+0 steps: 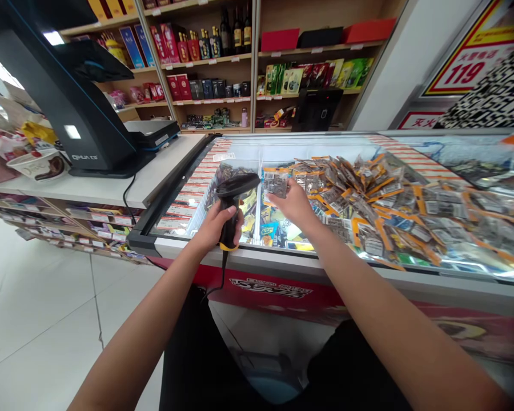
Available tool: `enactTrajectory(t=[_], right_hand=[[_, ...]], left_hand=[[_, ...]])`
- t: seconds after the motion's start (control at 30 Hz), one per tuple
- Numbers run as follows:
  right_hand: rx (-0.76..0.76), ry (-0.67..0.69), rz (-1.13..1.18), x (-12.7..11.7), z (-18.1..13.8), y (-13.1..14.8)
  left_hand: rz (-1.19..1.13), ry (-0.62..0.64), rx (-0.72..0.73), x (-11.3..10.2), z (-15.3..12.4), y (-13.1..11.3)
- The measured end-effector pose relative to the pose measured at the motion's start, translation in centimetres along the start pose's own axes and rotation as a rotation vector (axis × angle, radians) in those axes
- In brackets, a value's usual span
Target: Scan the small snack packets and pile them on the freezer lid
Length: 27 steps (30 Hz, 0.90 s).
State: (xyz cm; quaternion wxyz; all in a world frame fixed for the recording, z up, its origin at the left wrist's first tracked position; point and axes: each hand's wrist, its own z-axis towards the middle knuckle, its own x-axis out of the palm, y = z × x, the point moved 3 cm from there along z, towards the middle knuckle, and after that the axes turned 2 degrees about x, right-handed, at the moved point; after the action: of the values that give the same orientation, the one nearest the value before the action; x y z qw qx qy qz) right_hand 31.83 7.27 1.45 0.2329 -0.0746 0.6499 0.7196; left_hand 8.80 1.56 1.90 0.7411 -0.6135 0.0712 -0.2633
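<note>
My left hand (218,224) is closed round the handle of a black barcode scanner (235,193) with a yellow base, its head pointing right. My right hand (294,204) holds up a small clear snack packet (275,184) with orange edging just in front of the scanner head. Both hands hover over the glass lid of a chest freezer (282,268). A large heap of similar orange-edged packets (394,211) lies on the glass to the right of my right hand. The scanner's black cable hangs down from the handle.
A white checkout counter (111,191) at the left carries a black till terminal (68,97) and a printer (152,132). Shelves of bottles and boxed goods (223,63) line the back wall. White tiled floor (34,319) lies at the lower left.
</note>
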Motion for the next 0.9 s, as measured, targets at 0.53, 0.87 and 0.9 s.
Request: enactTrajectory(t=[0.53, 0.87, 0.9], right_hand=[[-0.110, 0.332, 0.049, 4.0, 0.7, 3.7], [-0.306, 0.110, -0.561, 0.8, 2.3, 1.3], [-0.324, 0.164, -0.628, 1.5, 2.0, 1.6]], left_hand=[[-0.153, -0.588, 0.145, -13.5, -1.9, -4.7], [-0.017, -0.501, 0.101, -11.6, -1.6, -3.5], [-0.017, -0.514, 0.094, -11.6, -1.6, -3.5]])
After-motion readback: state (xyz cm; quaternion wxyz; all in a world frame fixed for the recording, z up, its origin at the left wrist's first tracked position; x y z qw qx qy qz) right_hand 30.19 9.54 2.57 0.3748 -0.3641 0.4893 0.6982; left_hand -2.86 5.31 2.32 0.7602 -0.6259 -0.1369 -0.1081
